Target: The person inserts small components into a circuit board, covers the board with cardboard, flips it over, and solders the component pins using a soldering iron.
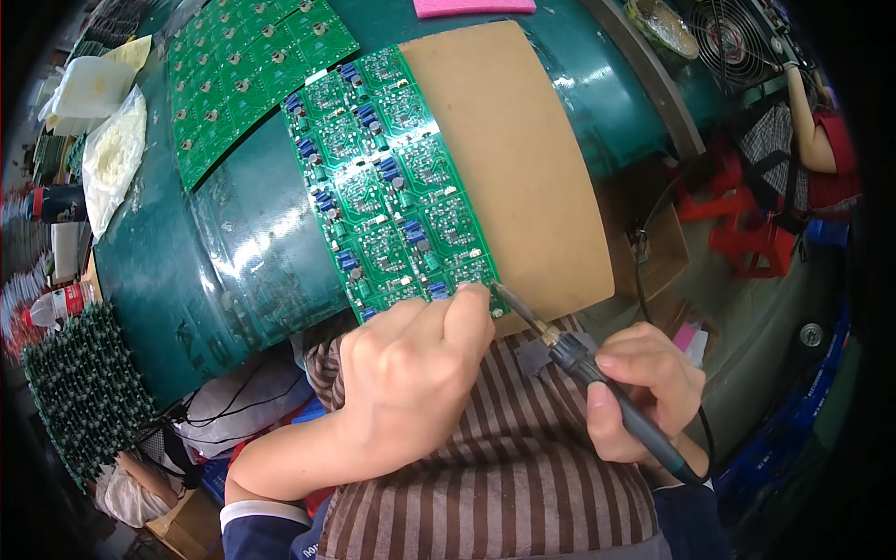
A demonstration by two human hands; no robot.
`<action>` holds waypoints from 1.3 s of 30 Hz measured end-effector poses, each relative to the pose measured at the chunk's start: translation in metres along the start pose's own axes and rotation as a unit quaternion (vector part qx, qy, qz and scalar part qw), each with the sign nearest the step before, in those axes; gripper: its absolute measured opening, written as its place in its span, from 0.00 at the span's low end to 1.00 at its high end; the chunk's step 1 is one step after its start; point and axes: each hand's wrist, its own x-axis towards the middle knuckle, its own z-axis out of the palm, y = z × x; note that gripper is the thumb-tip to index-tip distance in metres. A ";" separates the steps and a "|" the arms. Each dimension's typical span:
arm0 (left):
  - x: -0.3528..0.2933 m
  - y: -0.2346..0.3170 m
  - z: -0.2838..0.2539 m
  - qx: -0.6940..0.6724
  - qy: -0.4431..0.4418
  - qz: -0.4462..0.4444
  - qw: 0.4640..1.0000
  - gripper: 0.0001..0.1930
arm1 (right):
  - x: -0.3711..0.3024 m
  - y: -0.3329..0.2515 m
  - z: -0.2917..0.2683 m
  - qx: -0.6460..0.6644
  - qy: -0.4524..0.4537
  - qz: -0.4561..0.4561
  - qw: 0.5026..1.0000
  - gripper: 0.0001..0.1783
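A green circuit board panel [431, 191], full of small parts and blue components, lies on a brown board [523, 140]. My left hand [411, 373] is closed at the panel's near edge. Its thumb and index finger meet over the near right corner; whatever they pinch is hidden or too small to make out. In my right hand [658, 387] is a soldering iron [571, 359], gripped like a pen by its dark handle. Its tip points up and left to that same corner, close beside the left fingertips. I cannot tell whether it touches the panel.
Another green circuit panel [252, 65] lies at the far left of the green tabletop [252, 252]. Near it sits a bag of pale granules [114, 159]. Stacked boards [89, 392] stand at the left. A fan [733, 42] and another person's arm [810, 121] are at the far right.
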 end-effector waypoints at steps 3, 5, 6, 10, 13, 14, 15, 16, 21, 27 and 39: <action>0.000 0.000 0.000 0.005 0.006 0.002 1.000 0.08 | 0.001 0.000 0.000 0.001 -0.002 -0.002 1.000 0.14; 0.000 -0.001 0.000 0.004 0.001 0.003 1.000 0.08 | 0.001 0.000 0.000 0.000 -0.007 -0.004 1.000 0.13; 0.000 -0.003 -0.001 0.004 0.004 0.011 1.000 0.09 | 0.001 0.000 -0.001 0.000 -0.006 -0.004 1.000 0.13; 0.002 0.000 -0.006 -0.030 0.009 0.004 1.000 0.11 | 0.001 -0.001 -0.002 0.009 -0.013 0.002 1.000 0.13; 0.001 -0.002 -0.001 -0.057 0.025 0.009 0.998 0.11 | 0.002 -0.002 -0.001 0.004 -0.008 0.002 1.000 0.13; 0.000 -0.003 0.000 -0.055 0.026 0.008 0.998 0.11 | 0.002 -0.002 -0.001 0.004 -0.010 0.001 1.000 0.13; -0.001 -0.003 0.001 -0.051 0.031 0.010 0.998 0.11 | 0.003 -0.003 0.000 0.005 -0.011 0.000 1.000 0.13; -0.003 -0.003 0.001 -0.047 0.037 0.011 0.998 0.12 | 0.003 -0.003 0.000 0.004 -0.010 -0.001 1.000 0.13; -0.004 -0.004 0.002 -0.044 0.029 0.017 0.998 0.12 | 0.005 -0.004 0.001 0.000 -0.009 -0.001 1.000 0.12; -0.002 -0.002 -0.002 -0.009 0.002 0.018 1.000 0.11 | 0.006 -0.005 -0.005 -0.009 -0.021 0.000 1.000 0.12; 0.007 -0.005 -0.018 -0.107 -0.061 -0.005 0.992 0.07 | 0.079 0.098 -0.064 -0.166 0.403 0.004 0.900 0.10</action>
